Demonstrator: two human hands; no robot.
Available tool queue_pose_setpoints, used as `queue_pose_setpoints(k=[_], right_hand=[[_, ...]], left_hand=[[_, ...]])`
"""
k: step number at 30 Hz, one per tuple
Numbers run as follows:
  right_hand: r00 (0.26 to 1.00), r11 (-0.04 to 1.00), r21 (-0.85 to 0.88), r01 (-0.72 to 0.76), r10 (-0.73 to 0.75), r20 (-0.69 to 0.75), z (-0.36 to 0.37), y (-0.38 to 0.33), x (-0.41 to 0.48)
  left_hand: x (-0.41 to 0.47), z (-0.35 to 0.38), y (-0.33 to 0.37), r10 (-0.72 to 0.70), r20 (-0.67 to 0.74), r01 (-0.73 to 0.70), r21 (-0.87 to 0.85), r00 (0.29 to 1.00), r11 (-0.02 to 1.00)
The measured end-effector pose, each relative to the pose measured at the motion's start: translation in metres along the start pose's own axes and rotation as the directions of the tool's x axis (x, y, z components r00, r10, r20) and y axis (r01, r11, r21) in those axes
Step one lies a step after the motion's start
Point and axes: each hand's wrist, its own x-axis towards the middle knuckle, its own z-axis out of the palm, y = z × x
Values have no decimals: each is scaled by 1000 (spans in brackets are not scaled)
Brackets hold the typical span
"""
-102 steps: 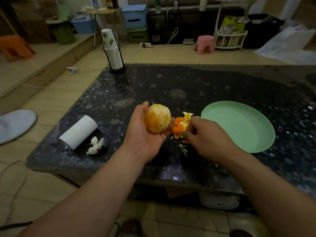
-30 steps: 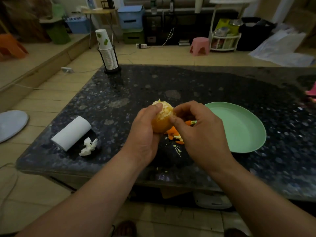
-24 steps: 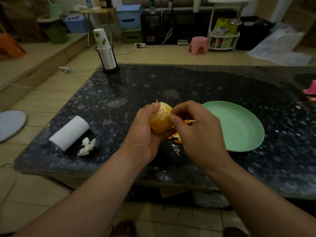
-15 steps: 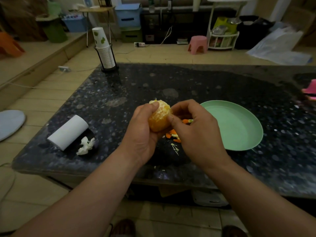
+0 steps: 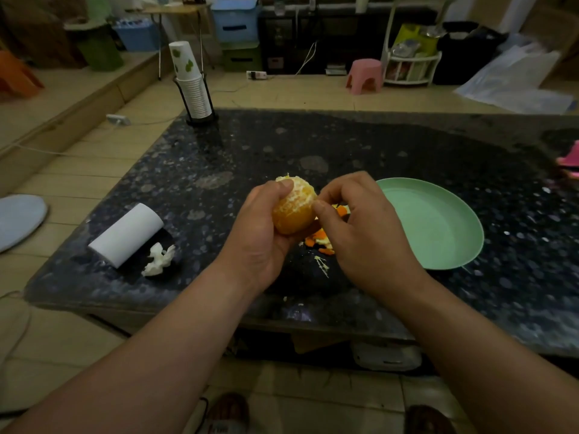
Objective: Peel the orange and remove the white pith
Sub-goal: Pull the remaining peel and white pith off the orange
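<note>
A peeled orange (image 5: 294,208), still streaked with white pith on its upper side, is held above the dark stone table (image 5: 250,158). My left hand (image 5: 260,233) grips it from the left and below, thumb on top. My right hand (image 5: 360,227) is at the orange's right side, thumb and forefinger pinching at the pith on its surface. Orange peel scraps (image 5: 319,242) lie on the table just under both hands, partly hidden by them. A strand of pith (image 5: 322,265) lies nearer me.
A pale green plate (image 5: 438,227) sits right of my hands. A white paper roll (image 5: 127,234) and a crumpled tissue (image 5: 158,260) lie at the left. A stack of paper cups (image 5: 191,89) in a holder stands at the far left corner.
Since 3.4 s ago my right hand has left the peel pile and come up to the orange. Over the last second both hands stay together, picking at the fruit.
</note>
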Motion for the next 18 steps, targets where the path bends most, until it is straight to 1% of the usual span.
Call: queue_pose_setpoints(k=[7, 10, 13, 18], right_hand=[[996, 995, 32, 91, -92, 20, 1, -1, -5], [995, 995, 33, 96, -97, 24, 3, 0, -6], [996, 997, 11, 82, -82, 28, 4, 1, -7], [999, 995, -104, 7, -2, 46, 5, 11, -5]], left_hand=[[-2, 1, 3, -27, -6, 27, -11, 1000, 1000], [-5, 3, 6, -41, 30, 42, -28, 999, 999], [-6, 2, 8, -51, 16, 52, -60, 999, 997], [-1, -4, 12, -74, -27, 68, -195, 997, 979]])
